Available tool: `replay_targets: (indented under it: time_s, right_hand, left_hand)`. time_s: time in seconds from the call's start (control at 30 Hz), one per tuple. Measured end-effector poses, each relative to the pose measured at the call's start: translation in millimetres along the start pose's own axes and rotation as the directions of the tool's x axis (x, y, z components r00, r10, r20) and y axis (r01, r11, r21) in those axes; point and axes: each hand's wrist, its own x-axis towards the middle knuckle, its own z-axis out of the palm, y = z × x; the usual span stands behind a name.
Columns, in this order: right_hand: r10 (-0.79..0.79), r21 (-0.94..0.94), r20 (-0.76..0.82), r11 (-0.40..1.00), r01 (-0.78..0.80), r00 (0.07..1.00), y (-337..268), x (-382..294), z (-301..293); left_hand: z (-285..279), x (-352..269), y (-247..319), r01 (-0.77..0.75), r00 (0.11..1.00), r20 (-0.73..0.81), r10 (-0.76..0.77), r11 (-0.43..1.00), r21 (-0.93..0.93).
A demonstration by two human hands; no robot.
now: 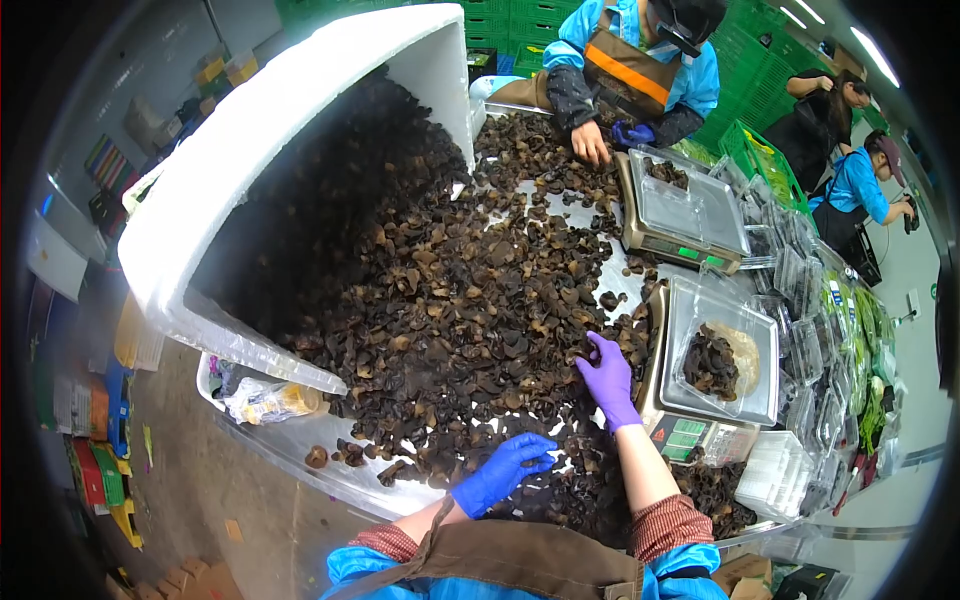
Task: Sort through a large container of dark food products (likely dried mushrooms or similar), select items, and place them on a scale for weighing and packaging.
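Note:
Dark brown wood ear mushrooms point(465, 300) lie heaped on a metal table, spilling from a tipped white foam box point(300, 82). My left hand point(504, 474), in a blue glove, is over the near edge of the heap; whether its fingers hold a piece cannot be told. In a purple glove, my right hand point(609, 379) touches the heap with thumb and finger apart, left of the near weighing scale point(679, 315). On that scale's tray a clear plastic container point(694, 360) holds some mushrooms point(711, 364).
A co-worker point(637, 60) reaches into the far side of the heap beside a second scale point(686, 202). Clear plastic boxes point(806, 300) and stacked white trays point(775, 476) lie at the right. A plastic-wrapped item point(274, 401) sits below the foam box. Two people stand farther right.

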Motion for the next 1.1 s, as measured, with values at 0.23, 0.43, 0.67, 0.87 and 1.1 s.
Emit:
replay_targets:
  time_s: [0.23, 0.43, 0.67, 0.87, 1.1]
  right_hand:
    - [0.047, 0.353, 0.192, 0.929, -0.114, 0.980, -3.9, -7.9, -6.8]
    - [0.073, 0.651, 0.718, 0.282, -0.705, 0.692, -35.7, -73.9, -26.6]
    - [0.040, 0.662, 0.662, 0.437, -0.609, 0.748, -37.3, -101.1, -19.6]
    - [0.015, 0.599, 0.713, 0.507, -0.620, 0.701, -52.6, -101.5, -25.4]
    - [-0.142, 0.562, 0.497, 0.804, -0.193, 0.856, -47.1, -103.3, -22.2]
  left_hand:
    - [-5.3, -2.4, 8.5, -0.058, 0.997, -0.041, 0.058, 0.998, -0.005]
    - [10.2, -3.5, 25.4, -0.209, 0.978, 0.007, 0.209, 0.977, -0.051]
    - [22.4, -10.0, 25.3, -0.215, 0.975, 0.056, 0.217, 0.976, -0.036]
    - [8.7, -11.7, 21.9, -0.272, 0.960, -0.024, 0.279, 0.951, 0.144]
    - [22.8, -21.0, 30.4, -0.203, 0.977, -0.014, 0.212, 0.953, 0.225]
